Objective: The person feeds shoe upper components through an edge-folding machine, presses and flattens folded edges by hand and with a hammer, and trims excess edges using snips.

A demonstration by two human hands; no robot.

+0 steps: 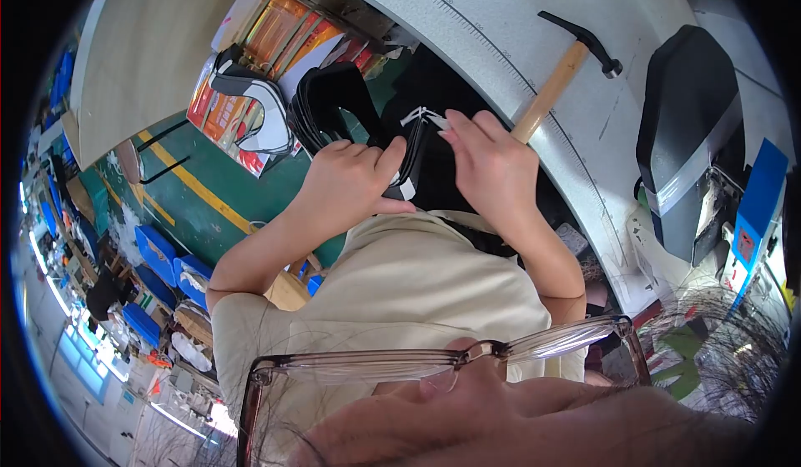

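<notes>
My left hand (346,179) is closed, thumb and forefinger gripping a narrow black piece with white edges (404,190) in front of my body. It looks like a shoe-upper part, but its full shape is hidden by the fingers. With fingertips pinched together, my right hand (498,167) holds a thin white strip (434,118) by the piece's far end. Beyond my left hand lie a stack of black U-shaped pieces (327,100) and a white U-shaped piece with black edging (269,110).
A hammer (552,92) with a wooden handle lies on the grey worktable (467,8), which has a ruler scale along its curved edge. A black machine head (688,125) stands at the right. Orange-and-white packages (279,29) sit beneath the U-shaped pieces. A pale board (150,58) is at upper left.
</notes>
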